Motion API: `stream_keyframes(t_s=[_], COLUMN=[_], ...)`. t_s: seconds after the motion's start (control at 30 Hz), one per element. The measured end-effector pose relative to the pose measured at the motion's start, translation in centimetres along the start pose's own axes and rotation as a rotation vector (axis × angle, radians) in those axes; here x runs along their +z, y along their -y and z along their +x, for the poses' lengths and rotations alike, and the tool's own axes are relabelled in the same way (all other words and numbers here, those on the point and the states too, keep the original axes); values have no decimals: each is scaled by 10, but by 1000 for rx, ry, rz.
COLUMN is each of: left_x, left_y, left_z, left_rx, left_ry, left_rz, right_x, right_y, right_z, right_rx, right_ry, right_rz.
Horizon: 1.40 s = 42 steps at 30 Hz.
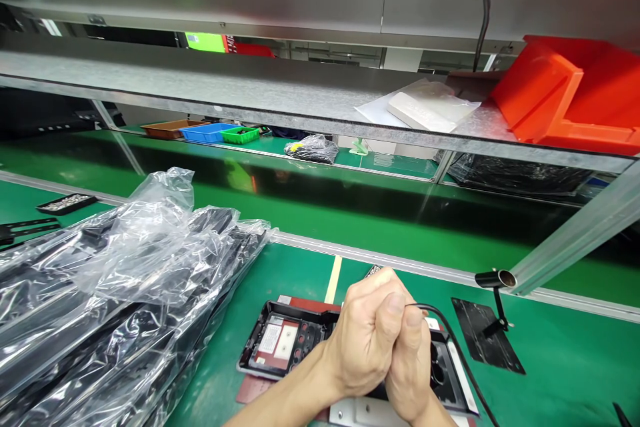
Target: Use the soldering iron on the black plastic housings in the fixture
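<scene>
Cable: thin black cable (pixel 453 340), pinched at its end between both hands, trailing off to the lower right.
Left hand: left hand (pixel 367 337) closed into a fist around the cable end, pressed against the other hand.
Right hand: right hand (pixel 413 360) closed, thumb on the cable.
Housing: open black housing (pixel 280 340) directly beneath the hands, on the green bench (pixel 565 360); cover off, insides exposed.
Progress: cable apparently not yet seated; its end hidden by fingers.
Left side: bagged black parts (pixel 115 293), just beside the housing.

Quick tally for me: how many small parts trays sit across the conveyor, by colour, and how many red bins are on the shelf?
Brown tray: 1
Blue tray: 1
Green tray: 1
Red bin on the shelf: 1
Total: 4
</scene>
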<state>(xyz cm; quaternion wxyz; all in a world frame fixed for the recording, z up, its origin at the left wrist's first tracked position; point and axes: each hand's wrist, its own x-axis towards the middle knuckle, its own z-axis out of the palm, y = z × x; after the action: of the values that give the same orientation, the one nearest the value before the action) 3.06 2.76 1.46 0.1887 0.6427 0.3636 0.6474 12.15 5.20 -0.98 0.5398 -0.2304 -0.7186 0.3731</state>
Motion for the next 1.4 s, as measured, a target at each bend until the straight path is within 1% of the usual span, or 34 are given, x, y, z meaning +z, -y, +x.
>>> stream_keyframes(t_s=[0.17,0.37,0.7,0.87,0.97,1.4], left_x=[0,0,-1,-1,-1,-1], left_y=[-1,0,1,2,2,-2], left_z=[0,0,-2,-2,-2,1], left_rx=[-1,-7,-18,-19,-16,-11], left_ry=[-2,2,5,14,15,9], left_rz=[3,-3,1,2,-5,-13], right_x=[0,1,2,2,2,1], right_y=[-1,2,4,6,7,2], right_z=[0,3,3,3,3,1], right_rx=[24,11,42,49,56,64], right_ry=[14,-40,-58,-28,-33,-11], right_rz=[25,8,-20,27,44,21])
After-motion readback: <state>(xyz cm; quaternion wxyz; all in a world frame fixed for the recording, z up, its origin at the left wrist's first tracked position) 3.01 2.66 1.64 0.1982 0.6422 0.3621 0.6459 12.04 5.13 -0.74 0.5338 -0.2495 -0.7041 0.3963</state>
